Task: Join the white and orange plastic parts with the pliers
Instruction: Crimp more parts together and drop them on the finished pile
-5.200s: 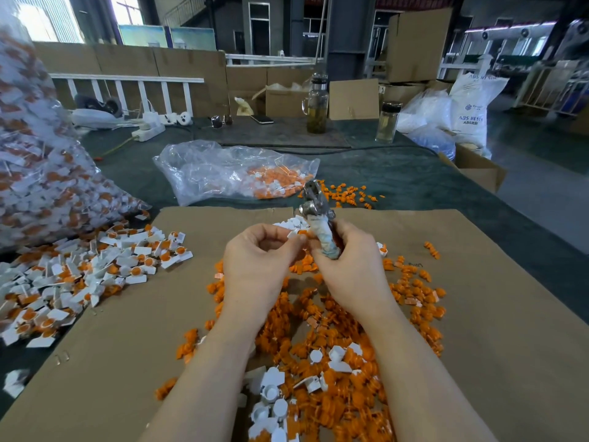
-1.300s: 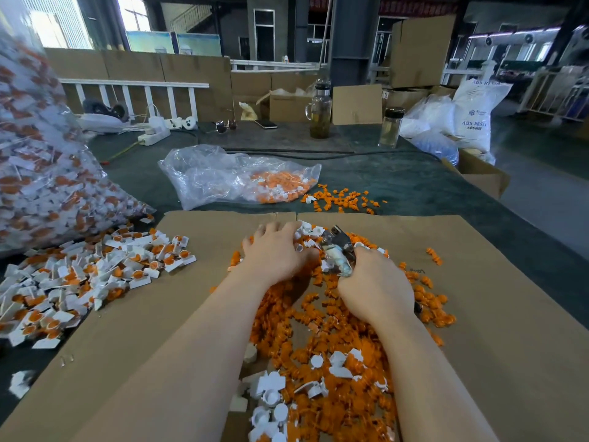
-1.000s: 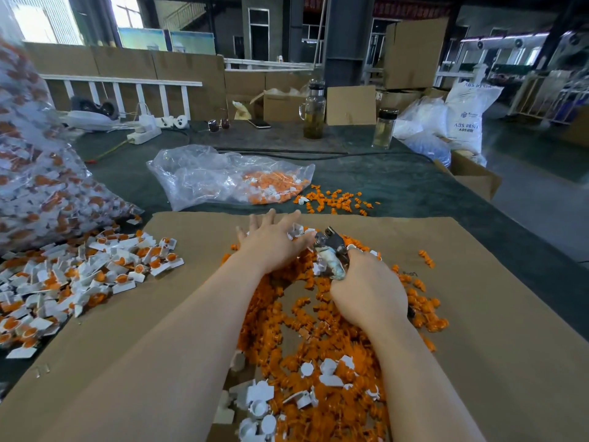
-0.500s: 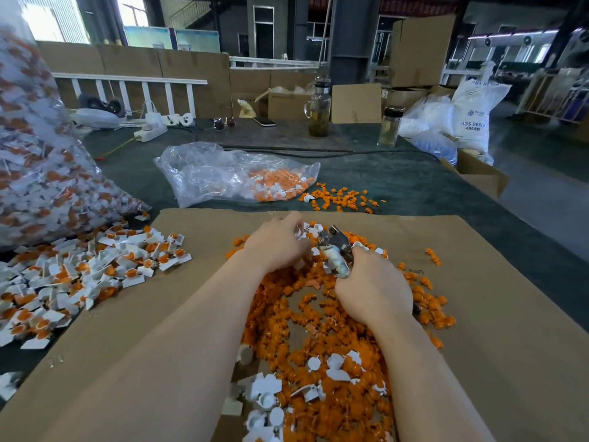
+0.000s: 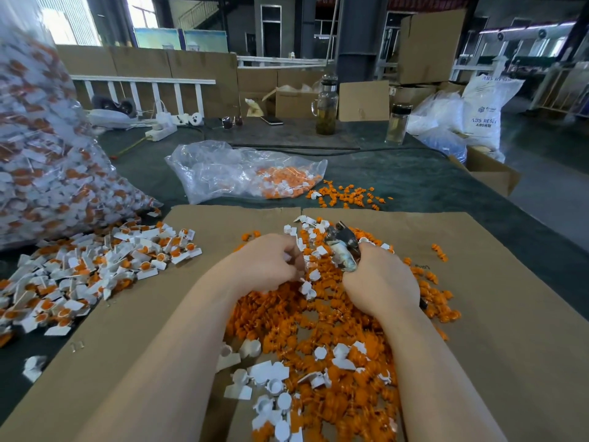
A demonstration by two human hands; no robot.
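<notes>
A heap of loose orange plastic parts (image 5: 322, 333) mixed with white parts (image 5: 271, 378) covers the middle of the cardboard sheet (image 5: 510, 330). My right hand (image 5: 381, 282) grips the taped handles of the pliers (image 5: 342, 247), whose metal jaws point up and away over the heap. My left hand (image 5: 271, 263) lies on the heap's far left side, fingers curled down around small white parts at its fingertips. Which parts it holds is hidden under the fingers.
Joined white-and-orange pieces (image 5: 95, 269) lie piled at the left, below a large clear bag (image 5: 41, 154) full of them. A flatter plastic bag (image 5: 245, 170) and scattered orange parts (image 5: 347, 196) lie beyond the cardboard. Two bottles (image 5: 326, 106) and boxes stand at the back.
My left hand has gone from lying spread on the heap to curling its fingers into the parts. The pliers in my right hand have stayed low over the heap.
</notes>
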